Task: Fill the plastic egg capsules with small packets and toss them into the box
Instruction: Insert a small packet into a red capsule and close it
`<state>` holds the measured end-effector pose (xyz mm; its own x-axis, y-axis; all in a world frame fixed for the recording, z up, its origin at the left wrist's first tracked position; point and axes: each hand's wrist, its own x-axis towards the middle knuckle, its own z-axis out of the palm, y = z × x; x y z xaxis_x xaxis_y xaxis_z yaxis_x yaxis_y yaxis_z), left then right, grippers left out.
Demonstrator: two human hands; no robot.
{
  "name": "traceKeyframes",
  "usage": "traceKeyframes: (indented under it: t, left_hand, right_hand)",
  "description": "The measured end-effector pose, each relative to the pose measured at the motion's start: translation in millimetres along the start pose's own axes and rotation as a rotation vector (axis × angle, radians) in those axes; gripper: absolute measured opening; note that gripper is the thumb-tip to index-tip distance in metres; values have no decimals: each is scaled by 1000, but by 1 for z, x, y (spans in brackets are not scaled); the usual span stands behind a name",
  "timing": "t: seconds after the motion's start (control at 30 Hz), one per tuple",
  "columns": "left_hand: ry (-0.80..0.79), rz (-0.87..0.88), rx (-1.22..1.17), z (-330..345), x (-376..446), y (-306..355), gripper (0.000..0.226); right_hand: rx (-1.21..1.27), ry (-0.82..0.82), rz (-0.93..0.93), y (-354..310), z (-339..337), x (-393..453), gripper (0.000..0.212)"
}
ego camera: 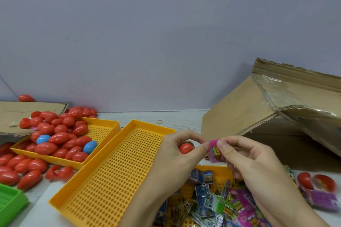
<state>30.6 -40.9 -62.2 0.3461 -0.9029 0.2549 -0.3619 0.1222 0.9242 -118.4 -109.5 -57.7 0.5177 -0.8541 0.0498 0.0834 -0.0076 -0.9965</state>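
Observation:
My left hand (177,155) cups a red egg capsule (186,148) in its palm, while its thumb and forefinger pinch one edge of a folded pink packet (215,151). My right hand (245,158) pinches the same pink packet from the right. Both hands hover over a yellow tray (210,169) that holds several blue, green and pink packets (217,206). The open cardboard box (262,116) lies on its side just behind and to the right of my hands.
An empty yellow perforated tray (110,171) lies left of my hands. Another yellow tray (103,129) at the left holds several red and two blue eggs (60,138). Loose red eggs (20,169) lie around it. A green tray (9,202), flat cardboard (27,114) and an open red capsule (315,181) are also here.

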Motion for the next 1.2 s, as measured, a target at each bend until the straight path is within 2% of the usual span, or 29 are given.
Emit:
traceKeyframes:
  t: [0.1, 0.23, 0.4, 0.47, 0.77, 1.2]
  left_hand:
    - [-20, -59, -31, -1, -1, 0, 14]
    - [-52, -200, -268, -1, -1, 2, 13]
    - [-60, -161, -114, 2, 0, 1, 7]
    - [-67, -136, -73, 2, 0, 0, 11]
    - [-69, -115, -41, 3, 0, -1, 23]
    - [57, -25, -71, 10, 2, -1, 24]
  right_hand:
    - [-14, 148, -38, 2, -2, 2, 16]
    - [-74, 239, -93, 2, -5, 1, 18]
    - [-83, 213, -105, 1, -3, 0, 21]
    - [-88, 196, -106, 1, -2, 0, 21]
    - [-92, 172, -117, 4, -3, 2, 18]
    - [-57, 87, -177, 5, 0, 2, 10]
